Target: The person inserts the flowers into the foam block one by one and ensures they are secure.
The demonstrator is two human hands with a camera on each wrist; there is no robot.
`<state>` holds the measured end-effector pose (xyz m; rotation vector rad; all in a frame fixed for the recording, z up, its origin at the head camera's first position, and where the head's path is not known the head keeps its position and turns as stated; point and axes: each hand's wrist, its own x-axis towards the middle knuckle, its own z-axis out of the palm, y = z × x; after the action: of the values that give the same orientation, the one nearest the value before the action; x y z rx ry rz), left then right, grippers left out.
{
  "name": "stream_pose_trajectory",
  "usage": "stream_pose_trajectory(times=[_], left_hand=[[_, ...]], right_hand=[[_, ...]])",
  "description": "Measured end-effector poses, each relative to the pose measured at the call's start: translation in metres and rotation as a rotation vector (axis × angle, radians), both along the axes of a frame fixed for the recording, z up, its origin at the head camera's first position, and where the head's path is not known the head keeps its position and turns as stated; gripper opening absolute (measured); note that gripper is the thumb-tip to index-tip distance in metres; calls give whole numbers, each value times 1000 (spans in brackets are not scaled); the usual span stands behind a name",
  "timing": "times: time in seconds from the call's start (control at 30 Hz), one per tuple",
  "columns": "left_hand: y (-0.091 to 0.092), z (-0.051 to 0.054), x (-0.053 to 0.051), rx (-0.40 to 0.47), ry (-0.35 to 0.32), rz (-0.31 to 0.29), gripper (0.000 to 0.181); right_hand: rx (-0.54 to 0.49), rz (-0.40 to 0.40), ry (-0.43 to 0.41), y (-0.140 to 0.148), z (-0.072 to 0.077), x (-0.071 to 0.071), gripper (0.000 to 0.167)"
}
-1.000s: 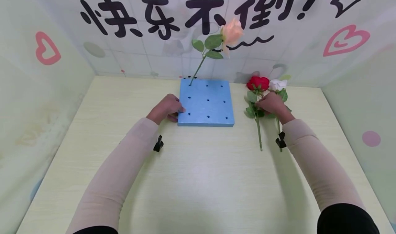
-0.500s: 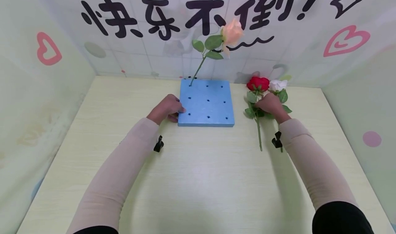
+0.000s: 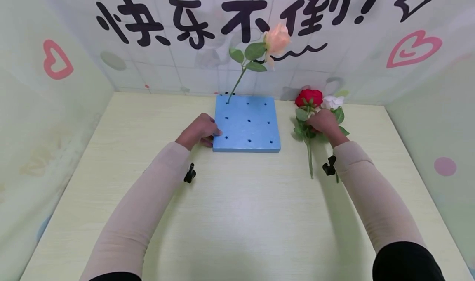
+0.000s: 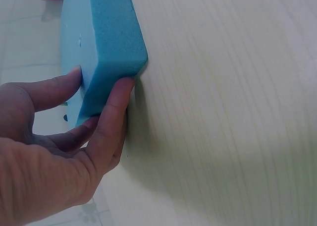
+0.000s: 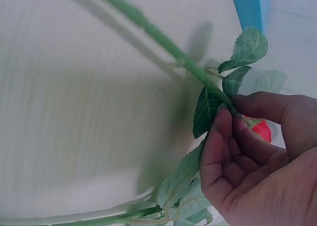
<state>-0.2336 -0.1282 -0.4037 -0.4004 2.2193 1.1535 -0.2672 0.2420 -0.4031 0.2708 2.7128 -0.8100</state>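
Observation:
The left hand [image 3: 202,130] grips the left edge of a blue foam block [image 3: 246,124]; in the left wrist view its thumb lies on the top face and its fingers against the side of the block [image 4: 121,32]. A peach rose [image 3: 277,39] stands tilted to the right in the block's back left hole. Over at the right, the right hand [image 3: 326,124] pinches the stem of a red rose [image 3: 309,97]; in the right wrist view, thumb and fingertips hold the green stem [image 5: 168,45], which is lifted off the table.
A white rose [image 3: 332,102] lies on the table [image 3: 237,215] beside the red one, its stem partly under the right forearm. Behind the table hangs a printed backdrop [image 3: 156,72], with pale side walls at left and right. Several holes dot the block.
The red rose has risen slightly off the table in the right hand, its head and stem end shifting up a little. The left hand stays in place on the block.

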Motion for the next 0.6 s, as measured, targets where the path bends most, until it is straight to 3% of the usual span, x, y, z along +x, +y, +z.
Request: stream_pose_trajectory(times=[0.23, 0.4, 0.6], left_hand=[[0, -1, 0, -9, 8, 0, 54], [1, 0, 1, -21, 8, 8, 53], [1, 2, 2, -14, -3, 1, 54]], right_hand=[[-139, -92, 4, 1, 9, 3, 14], [-233, -121, 26, 3, 16, 7, 20], [-362, -156, -9, 4, 25, 12, 22]])
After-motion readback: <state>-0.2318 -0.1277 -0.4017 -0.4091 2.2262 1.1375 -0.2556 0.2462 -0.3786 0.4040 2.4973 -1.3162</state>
